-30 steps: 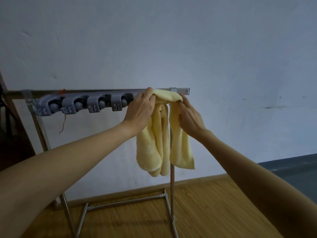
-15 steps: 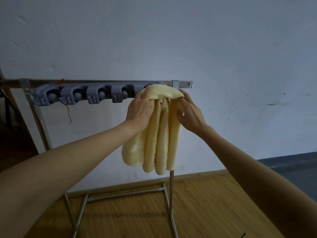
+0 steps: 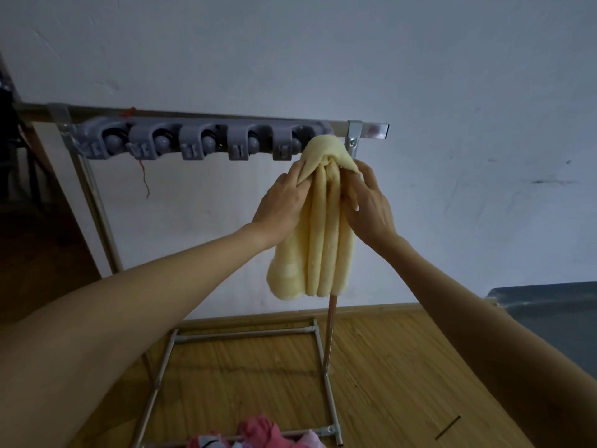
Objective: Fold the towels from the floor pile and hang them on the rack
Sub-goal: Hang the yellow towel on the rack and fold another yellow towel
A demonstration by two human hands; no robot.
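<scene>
A folded pale yellow towel [image 3: 323,240] hangs over the right end of the metal rack's top bar [image 3: 226,115], its layers falling in long vertical folds. My left hand [image 3: 282,205] grips the towel's left side just below the bar. On the other side my right hand [image 3: 366,202] pinches the towel's right edge at the same height. A pile of pink and white towels [image 3: 258,436] lies on the floor at the bottom edge, partly cut off.
A grey plastic holder strip [image 3: 200,142] with several clips is fixed under the bar, left of the towel. The rack's base frame [image 3: 245,333] rests on a wooden floor before a white wall. A dark doorway [image 3: 19,176] is at left, a grey mat [image 3: 555,315] at right.
Both hands slid down from the top of the bar to just below it, squeezing the towel's layers together. The view tilted down, bringing the floor pile into sight.
</scene>
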